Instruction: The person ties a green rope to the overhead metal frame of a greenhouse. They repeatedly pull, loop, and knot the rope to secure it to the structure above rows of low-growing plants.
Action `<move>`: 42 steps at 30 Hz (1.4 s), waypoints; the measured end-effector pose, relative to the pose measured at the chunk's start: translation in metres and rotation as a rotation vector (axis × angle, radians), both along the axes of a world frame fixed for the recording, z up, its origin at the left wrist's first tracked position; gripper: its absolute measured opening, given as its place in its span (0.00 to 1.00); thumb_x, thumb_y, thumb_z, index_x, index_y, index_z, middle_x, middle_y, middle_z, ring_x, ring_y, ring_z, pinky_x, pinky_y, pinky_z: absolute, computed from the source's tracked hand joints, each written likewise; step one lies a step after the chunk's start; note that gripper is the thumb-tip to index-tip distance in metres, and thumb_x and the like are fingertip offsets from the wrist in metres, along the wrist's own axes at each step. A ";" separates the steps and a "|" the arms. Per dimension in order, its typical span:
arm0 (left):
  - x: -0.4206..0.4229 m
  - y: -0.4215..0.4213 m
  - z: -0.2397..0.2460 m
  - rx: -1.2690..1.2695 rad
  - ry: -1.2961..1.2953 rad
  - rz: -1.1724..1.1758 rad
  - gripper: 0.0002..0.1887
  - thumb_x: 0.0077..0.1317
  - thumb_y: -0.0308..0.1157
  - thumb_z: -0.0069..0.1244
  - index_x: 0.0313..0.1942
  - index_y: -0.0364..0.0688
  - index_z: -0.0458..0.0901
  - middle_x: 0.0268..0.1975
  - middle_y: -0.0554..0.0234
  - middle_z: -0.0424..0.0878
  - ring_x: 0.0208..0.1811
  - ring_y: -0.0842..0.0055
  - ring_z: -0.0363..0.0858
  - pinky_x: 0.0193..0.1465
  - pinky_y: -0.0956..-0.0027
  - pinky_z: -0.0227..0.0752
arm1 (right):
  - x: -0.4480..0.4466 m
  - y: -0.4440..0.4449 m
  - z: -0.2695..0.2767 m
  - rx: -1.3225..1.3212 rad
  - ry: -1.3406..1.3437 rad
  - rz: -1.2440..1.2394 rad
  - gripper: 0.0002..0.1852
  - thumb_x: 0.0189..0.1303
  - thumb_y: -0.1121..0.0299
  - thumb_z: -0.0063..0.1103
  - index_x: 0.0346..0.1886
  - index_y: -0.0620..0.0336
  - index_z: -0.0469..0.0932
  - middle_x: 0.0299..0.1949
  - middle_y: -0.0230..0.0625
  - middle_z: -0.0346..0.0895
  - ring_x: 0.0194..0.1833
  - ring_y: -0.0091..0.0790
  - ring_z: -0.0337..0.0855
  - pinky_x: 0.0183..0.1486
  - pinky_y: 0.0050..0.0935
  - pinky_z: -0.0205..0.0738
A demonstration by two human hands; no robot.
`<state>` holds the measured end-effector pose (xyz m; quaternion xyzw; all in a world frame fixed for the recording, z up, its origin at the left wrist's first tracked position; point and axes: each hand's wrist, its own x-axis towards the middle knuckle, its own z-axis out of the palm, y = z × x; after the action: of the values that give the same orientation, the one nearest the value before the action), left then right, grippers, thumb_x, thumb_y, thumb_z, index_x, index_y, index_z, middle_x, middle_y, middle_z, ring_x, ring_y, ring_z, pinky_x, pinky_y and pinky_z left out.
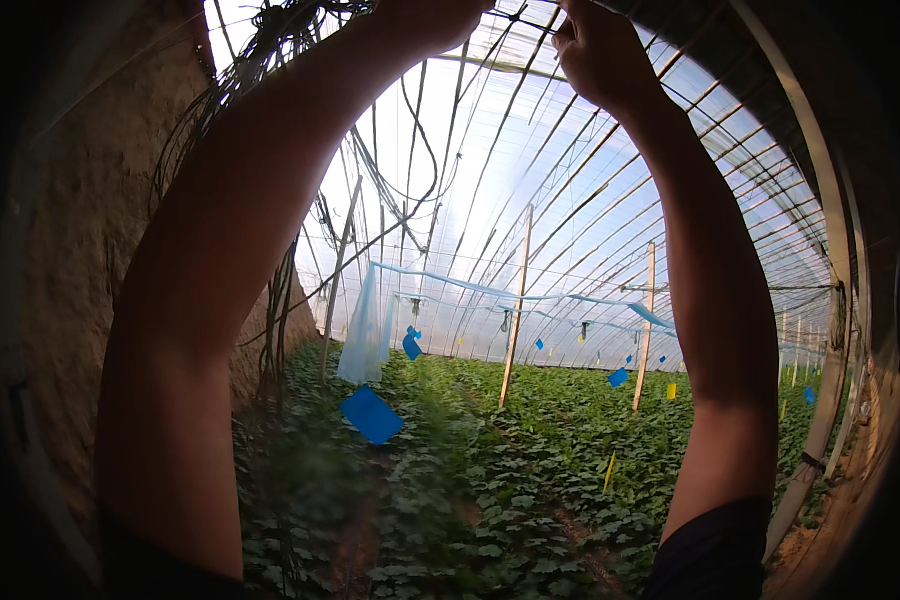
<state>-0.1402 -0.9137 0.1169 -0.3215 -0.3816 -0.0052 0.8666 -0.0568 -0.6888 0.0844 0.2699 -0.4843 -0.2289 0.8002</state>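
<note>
Both my arms reach up overhead inside a plastic-covered greenhouse. My left hand [444,21] is at the top edge, its fingers mostly cut off by the frame. To its right, my right hand [604,56] is raised with its fingers closed around a thin dark cord [523,20]. This cord spans the gap between the two hands and has a small knot-like lump. Whether the left fingers grip it cannot be seen. Beside my left forearm hangs a tangled bundle of cords [259,56], with a long loop [435,161] dangling beyond it.
Low leafy plants [510,487] cover the ground. A blue card [373,415] hangs in front, a yellow card [671,391] farther off. Posts [516,307] and pale blue plastic sheeting [360,337] stand beyond. An earthen wall [82,247] rises left; a curved frame member [832,225] is right.
</note>
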 end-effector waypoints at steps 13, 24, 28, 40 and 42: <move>-0.006 0.029 -0.018 -0.369 -0.537 -0.759 0.14 0.74 0.37 0.51 0.39 0.36 0.88 0.30 0.57 0.88 0.27 0.74 0.86 0.30 0.69 0.80 | 0.026 -0.038 -0.025 0.006 -0.216 0.032 0.13 0.72 0.73 0.47 0.52 0.67 0.79 0.44 0.56 0.85 0.47 0.52 0.87 0.51 0.43 0.78; 0.001 0.023 -0.029 -0.500 -0.623 -0.823 0.14 0.76 0.37 0.53 0.42 0.35 0.89 0.32 0.57 0.89 0.33 0.73 0.89 0.35 0.69 0.84 | 0.015 -0.031 -0.015 0.032 -0.092 0.242 0.10 0.68 0.73 0.52 0.46 0.67 0.80 0.34 0.52 0.85 0.38 0.49 0.88 0.41 0.43 0.80; 0.000 0.022 -0.026 -0.465 -0.692 -0.860 0.14 0.75 0.37 0.54 0.41 0.34 0.88 0.32 0.56 0.89 0.32 0.73 0.88 0.37 0.68 0.85 | 0.016 -0.033 -0.010 0.061 -0.143 0.321 0.09 0.67 0.74 0.54 0.46 0.67 0.80 0.33 0.50 0.85 0.36 0.45 0.88 0.40 0.42 0.79; 0.006 0.027 -0.029 -0.411 -0.844 -1.325 0.07 0.71 0.29 0.52 0.44 0.37 0.86 0.38 0.56 0.84 0.38 0.71 0.84 0.43 0.65 0.83 | -0.007 -0.050 -0.003 -0.039 0.003 0.382 0.12 0.65 0.78 0.57 0.51 0.62 0.76 0.41 0.45 0.86 0.43 0.47 0.88 0.44 0.40 0.81; 0.005 0.028 -0.027 -0.430 -0.846 -1.338 0.07 0.71 0.29 0.53 0.42 0.37 0.86 0.35 0.58 0.83 0.34 0.74 0.81 0.37 0.68 0.79 | -0.009 -0.054 -0.001 0.061 0.101 0.390 0.11 0.65 0.78 0.56 0.50 0.62 0.76 0.41 0.45 0.86 0.44 0.48 0.88 0.45 0.40 0.81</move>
<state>-0.1350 -0.8862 0.0898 -0.6111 -0.3961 -0.5686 0.3825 -0.0661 -0.7424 0.0832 0.3710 -0.3750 -0.0973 0.8440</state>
